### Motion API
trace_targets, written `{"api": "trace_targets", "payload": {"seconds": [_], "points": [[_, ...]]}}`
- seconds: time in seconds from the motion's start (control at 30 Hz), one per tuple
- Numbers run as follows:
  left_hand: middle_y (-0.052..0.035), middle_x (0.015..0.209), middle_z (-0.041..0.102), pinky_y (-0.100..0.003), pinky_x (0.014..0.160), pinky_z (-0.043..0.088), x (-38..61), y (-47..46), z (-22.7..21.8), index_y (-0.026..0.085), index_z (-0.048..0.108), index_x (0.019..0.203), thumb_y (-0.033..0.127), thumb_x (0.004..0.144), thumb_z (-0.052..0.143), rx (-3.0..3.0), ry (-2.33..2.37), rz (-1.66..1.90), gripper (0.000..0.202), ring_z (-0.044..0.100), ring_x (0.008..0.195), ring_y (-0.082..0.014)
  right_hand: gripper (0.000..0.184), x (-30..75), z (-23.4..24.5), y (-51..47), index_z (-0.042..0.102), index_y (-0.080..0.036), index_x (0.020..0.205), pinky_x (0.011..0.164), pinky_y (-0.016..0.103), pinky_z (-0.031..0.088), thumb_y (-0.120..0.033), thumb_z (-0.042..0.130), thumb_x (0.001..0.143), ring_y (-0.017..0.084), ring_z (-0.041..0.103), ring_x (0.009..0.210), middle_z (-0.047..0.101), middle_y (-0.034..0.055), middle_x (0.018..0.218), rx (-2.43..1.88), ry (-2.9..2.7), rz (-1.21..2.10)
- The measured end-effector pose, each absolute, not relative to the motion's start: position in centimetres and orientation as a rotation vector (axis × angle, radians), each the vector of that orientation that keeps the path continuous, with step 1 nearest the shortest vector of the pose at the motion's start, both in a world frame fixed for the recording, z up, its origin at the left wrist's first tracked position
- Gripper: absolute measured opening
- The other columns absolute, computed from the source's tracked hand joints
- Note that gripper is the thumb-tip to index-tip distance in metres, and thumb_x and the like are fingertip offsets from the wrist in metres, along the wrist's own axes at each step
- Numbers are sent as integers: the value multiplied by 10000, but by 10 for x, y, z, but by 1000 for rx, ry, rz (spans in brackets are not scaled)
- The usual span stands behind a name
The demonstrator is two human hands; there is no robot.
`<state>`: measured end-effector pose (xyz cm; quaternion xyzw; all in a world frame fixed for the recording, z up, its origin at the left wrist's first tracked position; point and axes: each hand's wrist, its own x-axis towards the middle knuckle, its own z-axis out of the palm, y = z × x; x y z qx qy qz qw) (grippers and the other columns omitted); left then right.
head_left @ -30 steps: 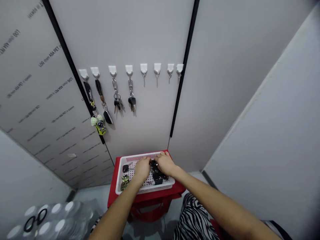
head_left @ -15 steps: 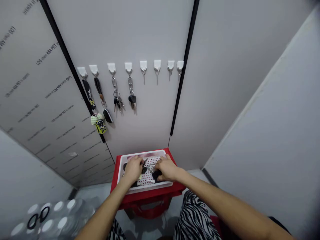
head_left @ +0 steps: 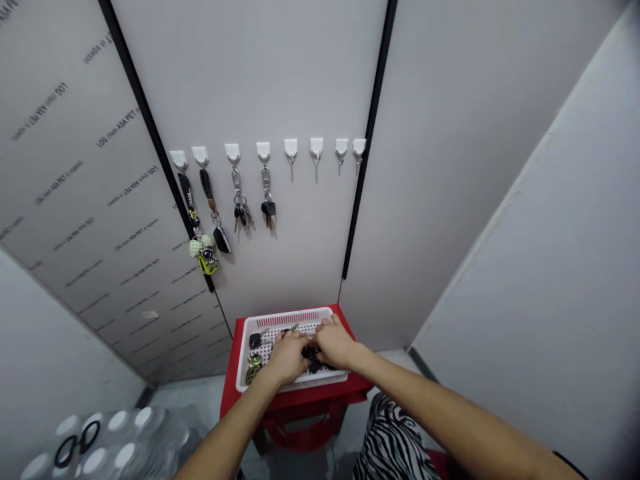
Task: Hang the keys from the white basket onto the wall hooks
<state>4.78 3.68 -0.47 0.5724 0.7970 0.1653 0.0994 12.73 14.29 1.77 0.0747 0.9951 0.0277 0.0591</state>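
Both of my hands are down inside a white plastic basket (head_left: 245, 347) with a perforated base. Between them is a bunch of black keys (head_left: 312, 357), partly covered by my fingers. My right hand (head_left: 334, 341) has its fingers curled round the right side of the bunch. My left hand (head_left: 289, 357) closes on it from the left, its fingertips partly hidden. On the basket's left side lie a black-headed key (head_left: 255, 341) and some brass-coloured round pieces (head_left: 254, 370).
The basket sits on a red-covered stand (head_left: 231, 380) against the wall. Above it runs a row of white hooks (head_left: 263, 151); key sets (head_left: 243, 212) hang from those on the left. Capped bottles (head_left: 117, 421) stand at lower left. My patterned trouser leg (head_left: 393, 437) is below.
My left hand has moved right, close to my right hand, uncovering items on the basket's left side. My right hand stays over the dark keys. The view has shifted slightly.
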Motion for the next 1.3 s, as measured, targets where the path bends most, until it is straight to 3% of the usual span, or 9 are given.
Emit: {"api": "trace_targets", "payload": {"seconds": [0.13, 0.27, 0.33, 0.53, 0.63, 0.87, 1.1, 1.3], "points": [[-39, 863, 549, -342, 769, 298, 44, 39, -5, 207, 545, 787, 192, 554, 509, 1638, 2401, 583, 236, 444, 870, -202, 177, 125, 15, 143, 588, -150, 651, 735, 343, 263, -175, 417, 613, 197, 463, 782, 587, 82, 724, 252, 3117, -57], [-35, 964, 522, -274, 799, 310, 32, 39, 4, 196, 490, 919, 195, 607, 472, 1494, 2244, 1067, 312, 441, 901, -144, 190, 116, 39, 155, 571, -144, 649, 580, 211, 330, -174, 384, 638, 106, 477, 599, 577, 28, 632, 280, 3168, -567], [-39, 967, 522, -258, 808, 309, 26, 40, 12, 179, 495, 899, 211, 628, 455, 1412, 2158, 1264, 276, 441, 905, -131, 185, 111, 54, 158, 566, -137, 649, 515, 175, 323, -191, 390, 644, 78, 455, 532, 563, 12, 601, 251, 3184, -780], [-28, 720, 568, -237, 631, 387, 11, 46, 35, 127, 490, 763, 235, 593, 492, 1228, 2019, 1468, 201, 505, 664, -112, 163, 98, 77, 159, 564, -125, 628, 481, 165, 316, -210, 425, 628, 67, 426, 499, 532, -7, 544, 301, 3242, -1073], [-32, 748, 565, -249, 686, 370, 4, 46, 52, 134, 506, 761, 265, 585, 503, 1261, 2123, 1558, 220, 496, 722, -121, 173, 90, 91, 162, 563, -115, 638, 453, 162, 309, -222, 428, 622, 59, 407, 468, 517, -13, 518, 364, 3214, -1205], [-32, 796, 553, -274, 740, 349, -9, 63, 130, 163, 528, 759, 286, 605, 484, 1296, 2509, 1853, 202, 478, 800, -137, 147, 61, 169, 173, 526, -115, 545, 410, 161, 292, -221, 443, 604, 44, 366, 402, 446, -32, 429, 457, 3385, -1377], [-31, 829, 577, -248, 722, 366, -35, 97, 204, 162, 529, 821, 194, 628, 457, 1533, 2475, 1922, 208, 495, 790, -126, 137, 27, 239, 192, 549, -110, 596, 416, 173, 357, -214, 460, 598, 58, 429, 402, 498, -6, 459, 727, 3513, -1637], [-16, 963, 545, -264, 788, 337, -44, 109, 239, 199, 485, 957, 139, 651, 399, 1568, 2637, 1833, 323, 464, 892, -129, 165, 5, 276, 200, 580, -118, 642, 545, 190, 396, -211, 448, 613, 83, 515, 533, 570, 23, 565, 938, 3762, -1269]]}}
